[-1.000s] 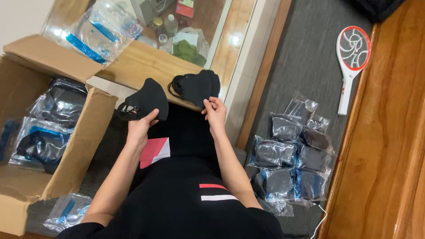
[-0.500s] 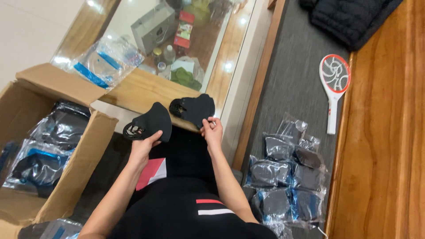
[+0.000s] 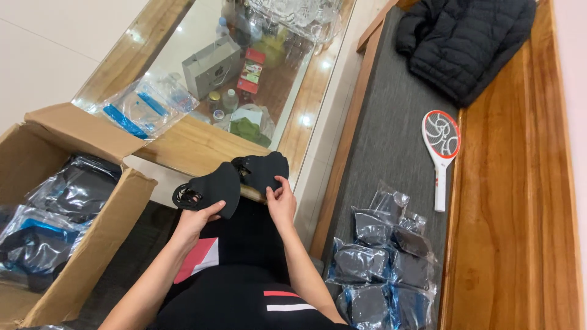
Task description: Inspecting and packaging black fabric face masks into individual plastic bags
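I sit with my knees in black trousers under the camera. My left hand (image 3: 197,221) holds a black fabric face mask (image 3: 211,189) by its lower edge, its ear loops bunched at the left. My right hand (image 3: 281,203) pinches a second black face mask (image 3: 264,171) just to the right of the first. Both masks are held up in front of the wooden edge of a glass-topped table (image 3: 183,146).
An open cardboard box (image 3: 92,238) of bagged masks stands at my left. Several clear bags of dark masks (image 3: 382,269) lie on the grey bench cushion (image 3: 391,140) at my right, beyond them a racket-shaped insect swatter (image 3: 441,146) and a black padded jacket (image 3: 471,43). Clear plastic bags (image 3: 143,107) rest on the table.
The view has tilted upward, so more of the table and the jacket show. My hands still hold the two masks, now slightly closer together.
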